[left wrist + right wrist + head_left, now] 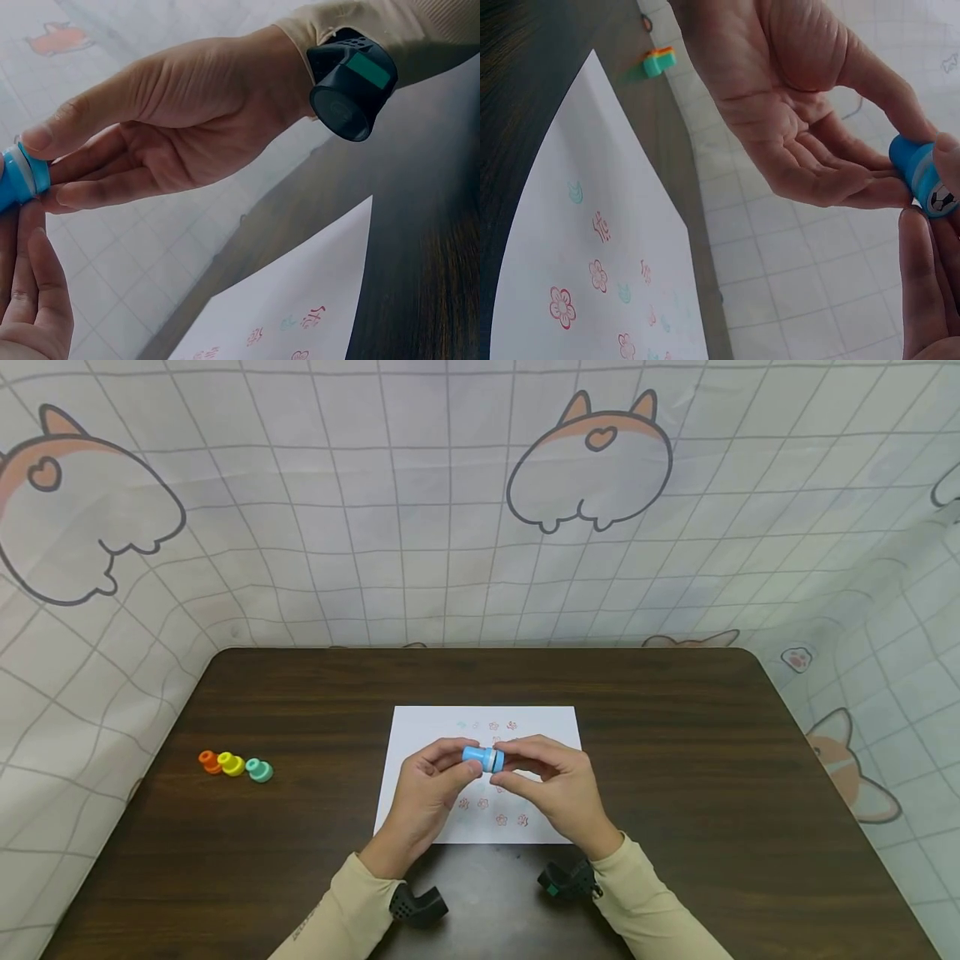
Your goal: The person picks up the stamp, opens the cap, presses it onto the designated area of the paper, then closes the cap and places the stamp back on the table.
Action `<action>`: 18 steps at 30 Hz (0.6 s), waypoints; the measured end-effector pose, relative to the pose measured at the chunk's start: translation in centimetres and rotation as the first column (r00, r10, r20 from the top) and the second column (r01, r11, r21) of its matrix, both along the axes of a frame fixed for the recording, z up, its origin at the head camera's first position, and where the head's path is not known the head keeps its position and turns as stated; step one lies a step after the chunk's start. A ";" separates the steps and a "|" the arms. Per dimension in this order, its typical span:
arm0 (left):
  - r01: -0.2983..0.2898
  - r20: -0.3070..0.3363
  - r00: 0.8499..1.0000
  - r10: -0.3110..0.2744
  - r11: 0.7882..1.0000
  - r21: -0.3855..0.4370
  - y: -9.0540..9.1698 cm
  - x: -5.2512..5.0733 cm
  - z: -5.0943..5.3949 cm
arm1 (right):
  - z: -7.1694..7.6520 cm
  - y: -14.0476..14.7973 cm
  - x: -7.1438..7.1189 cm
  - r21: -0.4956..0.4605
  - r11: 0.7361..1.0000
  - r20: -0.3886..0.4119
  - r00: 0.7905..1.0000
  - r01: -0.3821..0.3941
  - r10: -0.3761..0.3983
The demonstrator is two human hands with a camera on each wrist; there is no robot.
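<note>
A small blue stamp (474,754) with a pale band round it is held above the paper between both hands. My left hand (423,789) pinches its left end with thumb and fingers. At the other end, my right hand (562,777) grips the blue cap (37,171) beyond the band. A black-and-white football picture (941,197) shows on that end in the right wrist view. Below lies a white sheet of paper (416,731) printed with red and teal flowers, characters and other small marks; the hands hide part of it.
An orange stamp (209,762), a yellow stamp (232,765) and a teal stamp (259,770) stand in a row on the left of the dark wooden table (315,685). A white grid-patterned curtain (420,552) hangs round the table. Each wrist carries a black camera (417,907).
</note>
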State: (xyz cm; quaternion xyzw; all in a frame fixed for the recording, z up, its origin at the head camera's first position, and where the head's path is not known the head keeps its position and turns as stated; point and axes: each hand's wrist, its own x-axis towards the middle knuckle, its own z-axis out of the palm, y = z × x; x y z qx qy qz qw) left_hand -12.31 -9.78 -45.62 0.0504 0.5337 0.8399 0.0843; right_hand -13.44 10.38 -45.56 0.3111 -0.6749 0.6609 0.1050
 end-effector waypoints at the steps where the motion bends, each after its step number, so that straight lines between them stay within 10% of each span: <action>1: -0.001 0.003 1.000 0.001 1.000 -0.001 0.0 0.0 0.0 | 0.0 0.0 0.0 0.000 1.000 -0.003 1.000 0.002 -0.002; 18: -0.010 0.031 0.999 0.011 1.000 -0.029 0.2 -0.1 -0.3 | -0.2 -0.2 -0.2 0.011 0.999 -0.042 0.999 0.032 -0.032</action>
